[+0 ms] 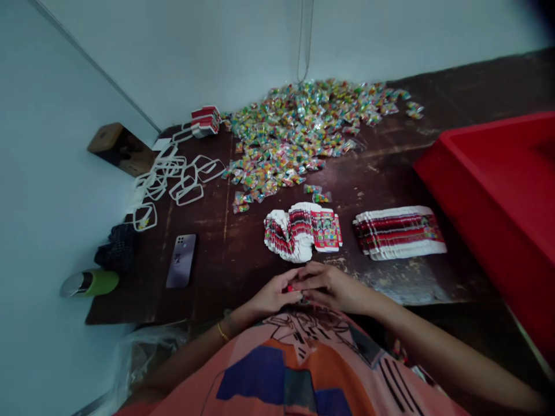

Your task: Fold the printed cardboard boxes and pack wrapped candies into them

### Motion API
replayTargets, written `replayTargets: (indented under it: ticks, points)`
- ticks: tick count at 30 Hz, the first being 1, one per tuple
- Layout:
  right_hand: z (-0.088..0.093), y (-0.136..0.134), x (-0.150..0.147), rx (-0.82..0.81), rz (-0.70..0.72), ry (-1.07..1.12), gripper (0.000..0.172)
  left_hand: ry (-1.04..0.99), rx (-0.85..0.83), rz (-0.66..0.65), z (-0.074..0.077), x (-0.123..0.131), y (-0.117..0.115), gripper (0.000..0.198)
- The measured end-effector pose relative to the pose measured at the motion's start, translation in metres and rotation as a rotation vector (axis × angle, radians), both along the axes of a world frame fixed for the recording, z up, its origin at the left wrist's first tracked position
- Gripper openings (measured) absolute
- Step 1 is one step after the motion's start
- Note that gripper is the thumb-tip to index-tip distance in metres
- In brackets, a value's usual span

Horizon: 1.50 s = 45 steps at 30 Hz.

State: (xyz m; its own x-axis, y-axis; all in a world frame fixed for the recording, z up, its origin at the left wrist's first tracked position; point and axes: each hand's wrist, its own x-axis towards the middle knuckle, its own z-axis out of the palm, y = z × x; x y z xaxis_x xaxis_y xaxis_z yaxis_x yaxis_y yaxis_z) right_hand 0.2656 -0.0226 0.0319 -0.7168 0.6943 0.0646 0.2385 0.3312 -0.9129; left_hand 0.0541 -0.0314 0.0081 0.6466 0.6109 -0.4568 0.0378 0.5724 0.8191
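My left hand (274,294) and my right hand (332,287) meet at the near edge of the dark wooden table (243,242), fingers curled together round a small red item that is mostly hidden between them. Just beyond my hands lies a fanned stack of flat red-and-white printed cartons (301,230). A second neat stack of the same cartons (399,232) lies to its right. A big heap of small colourful wrapped sweets (303,127) covers the far middle of the table.
A red plastic tub (498,190) stands at the right. A phone (181,260) lies at the left, near a green-and-silver bottle (89,283) and a dark cloth (117,247). White plastic loops (173,176) and a few folded red boxes (205,121) lie at the far left.
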Motion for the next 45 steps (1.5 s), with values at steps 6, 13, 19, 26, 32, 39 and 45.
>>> replayTargets:
  ticks: [6,13,19,26,32,39,45]
  points:
    - [-0.014,0.142,0.033,0.080,-0.777,-0.395,0.017,0.464,0.411,-0.184,0.027,-0.036,0.021,0.024]
    - [-0.016,0.169,0.039,0.004,-0.852,-0.383,0.019,0.546,0.196,-0.053,0.027,-0.082,0.032,0.023]
    - [0.017,0.083,0.001,-0.168,-0.319,0.139,0.022,0.186,-0.005,0.385,0.008,-0.034,0.039,0.046]
    - [0.023,0.069,0.002,0.073,-0.497,-0.076,0.012,0.099,-0.022,0.170,0.010,0.008,0.034,0.044]
    - [0.013,0.042,-0.007,0.098,-0.490,0.090,0.014,0.049,0.018,0.231,0.014,0.013,0.035,0.052]
    - [-0.027,0.015,-0.017,-1.098,-0.543,0.775,0.025,0.053,-0.026,0.236,0.014,0.013,0.040,0.058]
    - [-0.020,0.018,-0.015,-1.015,-0.504,0.712,0.026,0.078,0.007,0.130,0.021,0.014,0.049,0.043]
